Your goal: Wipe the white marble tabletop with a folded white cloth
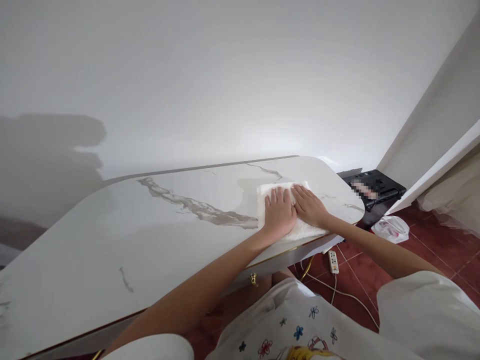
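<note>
Flower-print shirt (270, 312) closest; left hand (279, 214) and right hand (309, 206) flat, unclenched, on white cloth (304, 230) atop marbled counter (101, 240).

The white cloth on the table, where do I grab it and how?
I'd pinch the white cloth by its far left corner, coming from the left. It lies flat on the table, and that corner is uncovered, while the left hand and right hand cover its middle.

Likely home, marbled table (112, 240), tiled floor (435, 250)

Head-worn view, close, facing forward, downward
</note>
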`<control>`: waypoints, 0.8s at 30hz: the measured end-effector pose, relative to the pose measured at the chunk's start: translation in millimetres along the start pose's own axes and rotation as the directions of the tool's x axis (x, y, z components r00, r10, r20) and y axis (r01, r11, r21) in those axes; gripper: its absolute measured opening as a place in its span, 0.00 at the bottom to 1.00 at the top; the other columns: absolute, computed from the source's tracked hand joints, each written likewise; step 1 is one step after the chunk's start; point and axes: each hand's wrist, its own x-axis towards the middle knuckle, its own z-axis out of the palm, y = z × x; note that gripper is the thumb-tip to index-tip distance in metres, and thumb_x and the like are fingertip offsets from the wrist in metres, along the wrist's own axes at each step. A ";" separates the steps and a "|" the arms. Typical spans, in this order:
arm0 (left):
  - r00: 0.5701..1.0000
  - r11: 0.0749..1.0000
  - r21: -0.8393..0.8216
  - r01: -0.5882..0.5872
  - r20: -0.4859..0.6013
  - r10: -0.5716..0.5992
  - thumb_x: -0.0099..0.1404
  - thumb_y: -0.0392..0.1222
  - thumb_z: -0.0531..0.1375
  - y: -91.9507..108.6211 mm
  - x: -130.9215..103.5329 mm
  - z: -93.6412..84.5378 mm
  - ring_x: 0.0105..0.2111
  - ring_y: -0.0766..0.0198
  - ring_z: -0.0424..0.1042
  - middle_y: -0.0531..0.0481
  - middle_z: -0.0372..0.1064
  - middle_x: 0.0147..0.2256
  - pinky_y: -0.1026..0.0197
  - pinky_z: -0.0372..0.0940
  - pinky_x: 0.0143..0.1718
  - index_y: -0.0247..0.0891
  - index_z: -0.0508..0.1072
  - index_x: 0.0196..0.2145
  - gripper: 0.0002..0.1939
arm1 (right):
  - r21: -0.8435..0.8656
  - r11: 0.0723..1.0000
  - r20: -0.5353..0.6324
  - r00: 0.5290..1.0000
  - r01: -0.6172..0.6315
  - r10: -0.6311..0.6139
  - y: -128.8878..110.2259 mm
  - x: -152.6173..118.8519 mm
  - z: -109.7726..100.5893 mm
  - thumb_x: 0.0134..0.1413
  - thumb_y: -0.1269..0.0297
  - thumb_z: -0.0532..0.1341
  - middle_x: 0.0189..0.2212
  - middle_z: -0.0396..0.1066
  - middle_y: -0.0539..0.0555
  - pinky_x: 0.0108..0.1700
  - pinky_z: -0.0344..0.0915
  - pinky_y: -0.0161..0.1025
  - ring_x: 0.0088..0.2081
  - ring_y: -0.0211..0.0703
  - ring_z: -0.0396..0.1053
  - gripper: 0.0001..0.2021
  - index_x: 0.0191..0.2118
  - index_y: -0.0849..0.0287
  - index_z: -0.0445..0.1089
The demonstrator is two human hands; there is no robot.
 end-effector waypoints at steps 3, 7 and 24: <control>1.000 1.000 0.006 -0.002 0.014 0.001 0.70 0.41 0.42 2.8 -11.1 -2.8 0.67 0.46 0.44 0.38 0.46 0.67 0.42 0.46 0.64 0.30 0.52 0.65 0.29 | 0.007 1.000 0.007 1.000 0.009 -0.009 -6.0 -9.2 -4.6 0.64 0.61 0.44 0.66 0.51 0.64 0.65 0.51 0.52 0.67 0.53 0.47 0.28 0.66 0.70 0.54; 1.000 1.000 0.007 0.012 0.024 -0.012 0.69 0.42 0.43 15.1 -15.0 -4.3 0.67 0.44 0.43 0.36 0.45 0.67 0.41 0.45 0.64 0.28 0.52 0.66 0.29 | 0.023 0.999 0.010 0.999 0.042 -0.042 2.0 -17.3 -9.1 0.64 0.61 0.43 0.66 0.52 0.64 0.65 0.51 0.54 0.67 0.54 0.47 0.28 0.66 0.69 0.54; 0.998 0.997 -0.037 -0.067 0.004 0.067 0.69 0.43 0.44 29.5 47.0 15.8 0.66 0.42 0.45 0.33 0.47 0.66 0.40 0.47 0.63 0.26 0.54 0.64 0.30 | -0.026 1.000 -0.010 1.000 0.008 -0.009 65.2 13.8 2.1 0.64 0.64 0.44 0.65 0.53 0.65 0.64 0.54 0.55 0.66 0.55 0.50 0.27 0.65 0.69 0.55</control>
